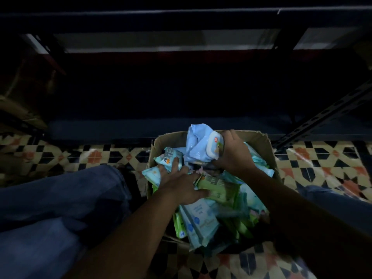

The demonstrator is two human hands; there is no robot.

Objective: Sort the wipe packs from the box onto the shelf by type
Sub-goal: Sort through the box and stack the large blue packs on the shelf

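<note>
A cardboard box (259, 138) stands on the patterned tile floor (326, 164), between the person's knees in blue jeans (60, 198). It is full of wipe packs, lying in disorder: pale blue ones, for example a flat pale blue pack (198, 218) near the front, and green ones, for example a green pack (219, 191) in the middle.

The right hand (234, 154) has its grip closed around a light blue pack (199, 146) with a white flip lid, and holds it above the far side of the box. On the lid there is a small red mark, but its writing is too small to read.

The left hand (181, 184) lies on the heap with spread, nearly straight fingers. The fingertips touch a small teal pack (171, 158) with an orange square on its label, and the thumb lies against the green pack. It does not clasp anything. The label text on all packs is blurred in the dim light.

Behind the box stands the dark metal shelf (181, 21); its lowest level is in deep shadow. A slanted perforated metal bar (330, 111) comes down to the floor at the right, near the far right corner of the box.
</note>
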